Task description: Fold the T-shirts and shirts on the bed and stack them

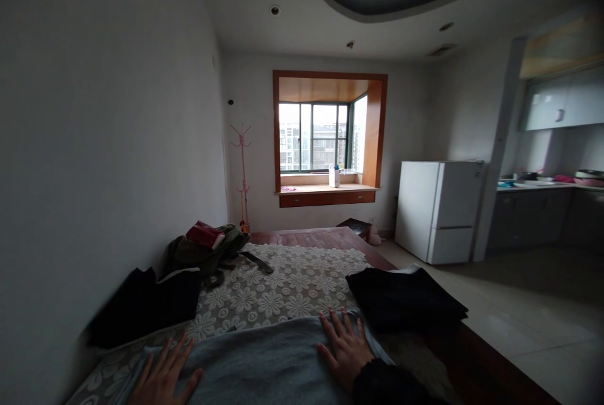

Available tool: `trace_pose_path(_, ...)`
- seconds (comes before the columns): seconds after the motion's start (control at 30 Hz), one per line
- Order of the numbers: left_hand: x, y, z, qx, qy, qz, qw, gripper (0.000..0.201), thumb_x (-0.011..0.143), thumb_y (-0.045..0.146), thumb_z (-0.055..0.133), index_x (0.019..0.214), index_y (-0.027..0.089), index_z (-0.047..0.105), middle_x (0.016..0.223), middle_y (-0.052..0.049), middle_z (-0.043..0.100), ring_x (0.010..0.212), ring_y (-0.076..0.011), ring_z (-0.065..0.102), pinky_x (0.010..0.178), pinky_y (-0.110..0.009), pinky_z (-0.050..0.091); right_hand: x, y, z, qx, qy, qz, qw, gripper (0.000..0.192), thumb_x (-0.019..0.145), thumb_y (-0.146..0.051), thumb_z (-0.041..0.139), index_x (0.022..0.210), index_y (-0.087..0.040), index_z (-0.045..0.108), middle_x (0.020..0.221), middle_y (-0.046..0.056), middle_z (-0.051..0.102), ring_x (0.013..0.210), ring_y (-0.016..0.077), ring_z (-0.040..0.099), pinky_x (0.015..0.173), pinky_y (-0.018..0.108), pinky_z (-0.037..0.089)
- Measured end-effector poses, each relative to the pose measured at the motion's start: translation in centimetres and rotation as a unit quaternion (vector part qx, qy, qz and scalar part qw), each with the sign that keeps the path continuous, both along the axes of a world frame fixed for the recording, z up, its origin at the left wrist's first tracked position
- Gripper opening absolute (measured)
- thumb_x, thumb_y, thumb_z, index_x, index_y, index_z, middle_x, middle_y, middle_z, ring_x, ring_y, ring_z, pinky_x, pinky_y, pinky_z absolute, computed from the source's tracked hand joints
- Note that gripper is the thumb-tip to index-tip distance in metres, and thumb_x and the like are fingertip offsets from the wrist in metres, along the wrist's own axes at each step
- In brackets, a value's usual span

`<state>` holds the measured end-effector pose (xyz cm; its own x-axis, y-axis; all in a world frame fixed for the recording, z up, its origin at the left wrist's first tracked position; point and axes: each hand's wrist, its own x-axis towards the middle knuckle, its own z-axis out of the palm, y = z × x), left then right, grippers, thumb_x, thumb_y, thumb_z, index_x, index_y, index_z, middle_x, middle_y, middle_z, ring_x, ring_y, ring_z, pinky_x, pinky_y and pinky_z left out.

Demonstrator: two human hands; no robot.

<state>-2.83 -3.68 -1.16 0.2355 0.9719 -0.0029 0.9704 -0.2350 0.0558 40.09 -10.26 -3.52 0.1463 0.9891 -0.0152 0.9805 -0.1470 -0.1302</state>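
A grey-blue piece of cloth point(255, 364) lies spread on the table at the bottom of the view; its near edge is cut off by the frame. My left hand point(165, 372) rests flat on its left part, fingers spread. On its right part my right hand point(345, 349) lies palm down, the fingers apart, a dark sleeve at the wrist. Right of that hand is a folded dark cloth stack point(406, 298). Another dark cloth point(148, 301) lies beyond my left hand, by the wall.
Flower-patterned lace point(283, 279) covers much of the reddish wooden table point(306, 238). A dark green backpack point(207, 254) with a red packet point(205, 235) on it sits at the left. Farther off stand a pink coat rack point(243, 172), a white fridge point(438, 210) and a dark stool point(355, 226).
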Motion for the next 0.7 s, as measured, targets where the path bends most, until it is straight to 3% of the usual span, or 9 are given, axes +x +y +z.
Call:
trace_pose_path(0.3,0.18,0.01,0.13,0.009,-0.017,0.001,1.0,0.073,0.099,0.054,0.042,0.162,0.017,0.047,0.169,-0.007,0.036,0.162,-0.0334,0.023,0.133,-0.06,0.022,0.22,0.16,-0.62,0.013,-0.002,0.001,1.0,0.081,0.105,-0.074,0.019,0.17,-0.026,0.032,0.175,0.006,0.017,0.163,0.0433,0.01,0.127,0.074,0.006)
trace_pose_path(0.7,0.41,-0.28,0.62,-0.015,0.018,0.007,1.0,0.077,0.1,0.057,0.036,0.166,0.018,0.036,0.172,-0.003,0.026,0.164,-0.0308,0.016,0.135,-0.057,0.017,0.56,0.37,-1.07,0.017,-0.003,0.006,1.0,0.077,0.105,-0.073,0.022,0.169,-0.031,0.032,0.175,0.006,0.02,0.162,0.0439,0.013,0.126,0.075,0.008)
